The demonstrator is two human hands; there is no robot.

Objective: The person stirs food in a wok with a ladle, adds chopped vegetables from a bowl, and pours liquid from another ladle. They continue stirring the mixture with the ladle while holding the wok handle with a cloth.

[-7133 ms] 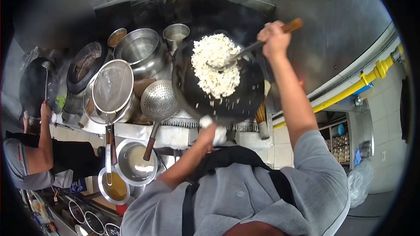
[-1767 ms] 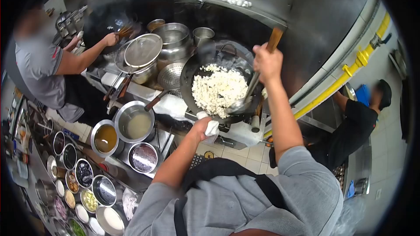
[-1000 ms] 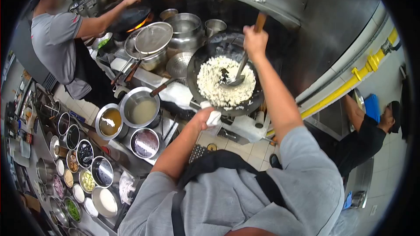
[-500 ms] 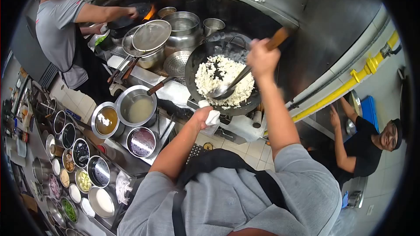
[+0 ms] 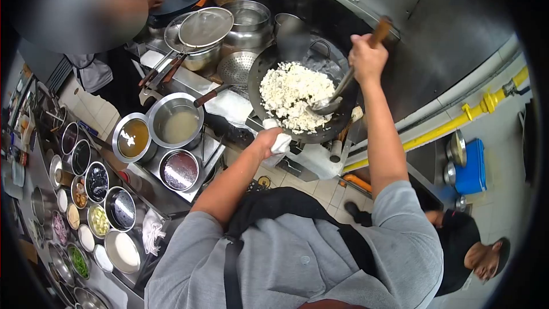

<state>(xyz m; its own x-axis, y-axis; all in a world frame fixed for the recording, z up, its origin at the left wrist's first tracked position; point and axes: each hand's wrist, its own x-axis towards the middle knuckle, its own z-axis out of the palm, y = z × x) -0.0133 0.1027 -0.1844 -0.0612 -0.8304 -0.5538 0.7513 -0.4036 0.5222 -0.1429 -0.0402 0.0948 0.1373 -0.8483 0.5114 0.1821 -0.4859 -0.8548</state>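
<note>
A black wok (image 5: 256,88) stands in front of the person at work, bare metal circling the white, crumbly food (image 5: 294,84) heaped in its middle and near side. A wooden-handled ladle (image 5: 326,107) rests its bowl at the food's right edge, its handle gripped in the right hand (image 5: 369,60); good work here likely means scraping low along the metal and folding loose bits inward, short of the rim. The left hand (image 5: 266,142), closed on a folded white cloth (image 5: 280,142) at the near rim, should hold firm to steady the pan, fabric between skin and metal.
</note>
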